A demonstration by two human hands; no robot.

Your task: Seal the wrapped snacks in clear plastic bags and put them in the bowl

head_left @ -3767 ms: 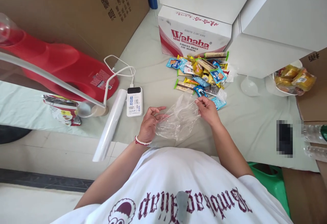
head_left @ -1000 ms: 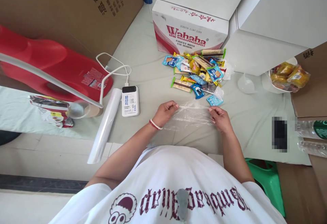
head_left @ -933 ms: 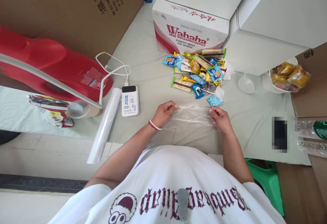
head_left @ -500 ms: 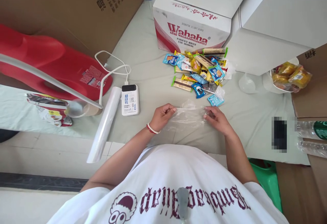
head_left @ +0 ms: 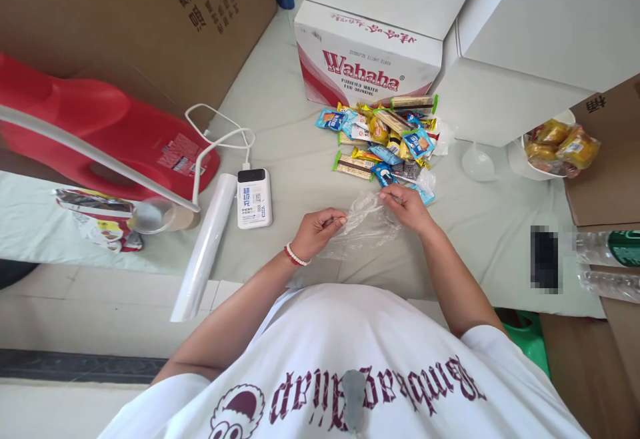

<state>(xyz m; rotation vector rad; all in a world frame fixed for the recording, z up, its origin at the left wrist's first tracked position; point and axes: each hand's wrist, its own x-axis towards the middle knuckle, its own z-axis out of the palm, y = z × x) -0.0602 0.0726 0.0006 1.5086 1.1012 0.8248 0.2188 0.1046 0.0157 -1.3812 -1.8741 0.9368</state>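
Between my hands is a clear plastic bag (head_left: pixel 367 225), thin and crumpled, stretched over the pale green cloth. My left hand (head_left: pixel 320 231) pinches its left edge between thumb and fingers; a red-and-white bracelet circles that wrist. Higher up, my right hand (head_left: pixel 406 207) pinches the bag's upper right edge. Just beyond the hands lies a heap of small wrapped snacks (head_left: pixel 385 135) in blue, yellow and green packets. One light blue packet (head_left: pixel 425 193) is partly covered by my right hand.
Behind the snacks stands a Wahaha water carton (head_left: pixel 367 65). On the left are a white power bank (head_left: pixel 254 199) with its cable, a roll of clear film (head_left: pixel 205 249) and a red jug (head_left: pixel 100 132). A white tub (head_left: pixel 520 159) of wrapped cakes sits at the right.
My right hand has moved up and to the left, nearer the snack heap, pulling the bag's edge with it. My left hand stays almost where it was, still pinching.
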